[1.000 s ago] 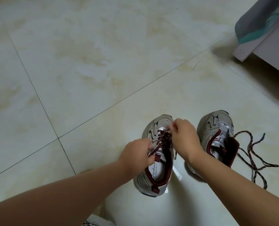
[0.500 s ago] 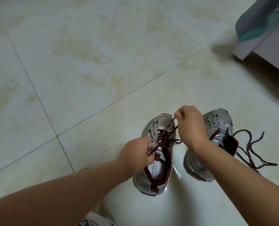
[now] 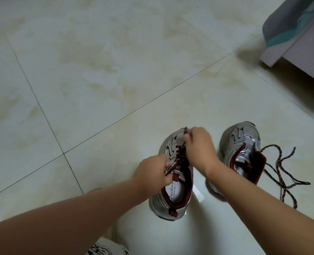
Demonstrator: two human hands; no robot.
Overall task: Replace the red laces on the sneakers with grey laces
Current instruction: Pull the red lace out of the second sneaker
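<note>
1. Left sneaker [image 3: 172, 181] stands on the tiled floor [image 3: 97, 80], toe pointing away from the camera; red lace [image 3: 181, 155] threaded through its eyelets.
2. Right hand [image 3: 200, 148] over the sneaker's toe end, fingers [image 3: 187, 137] curled, pinching one end of the red lace; the lace tip sticks up just past the fingertips and the strand runs taut from the pinch down to the eyelets.
3. Left hand [image 3: 152, 172] at the sneaker's left side near the collar, fingers curled, gripping the shoe's upper edge by the tongue; exact contact partly hidden by the hand.
4. Right sneaker [image 3: 242, 150] stands just beside, to the right, with no lace in it; the right forearm crosses its heel.
5. Loose red lace [image 3: 283, 172], speckled, lies in loops on the floor touching the right sneaker's right side.
6. Insole of left sneaker reads "Fashion Sports"; first word partly covered.
7. White tag [image 3: 197, 194] pokes out between the sneakers; writing too small to read.
8. Furniture corner [image 3: 299, 34] with grey-teal fabric at top right.
</note>
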